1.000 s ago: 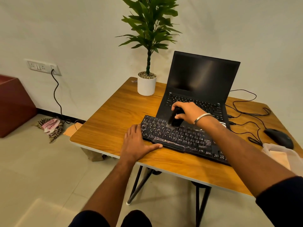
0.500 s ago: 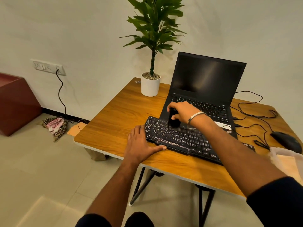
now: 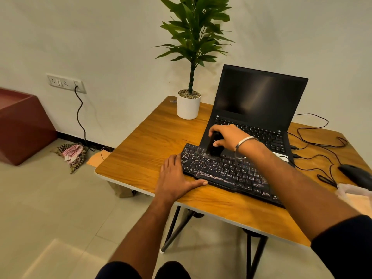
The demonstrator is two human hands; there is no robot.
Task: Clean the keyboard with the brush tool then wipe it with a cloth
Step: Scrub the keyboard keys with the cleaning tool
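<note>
Brushing stage, keyboard's left end under our hands.

From the head view, we grip the brush tool (image 3: 213, 146) in our right hand (image 3: 229, 137), bristles down on the keyboard (image 3: 227, 172); its long axis runs rightward from there. Our left hand (image 3: 174, 178) lies flat, fingers straight, against the keyboard's left edge on the surface (image 3: 141, 154). No cloth is identifiable.

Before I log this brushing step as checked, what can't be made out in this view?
- Brush bristles: hidden by the right hand and the brush's own body.
- Keyboard right end: covered by the right forearm.
- Cloth: cut off by the right edge.
- Dust on the keys: too small to judge.
- Mouse: partly cut off.
</note>
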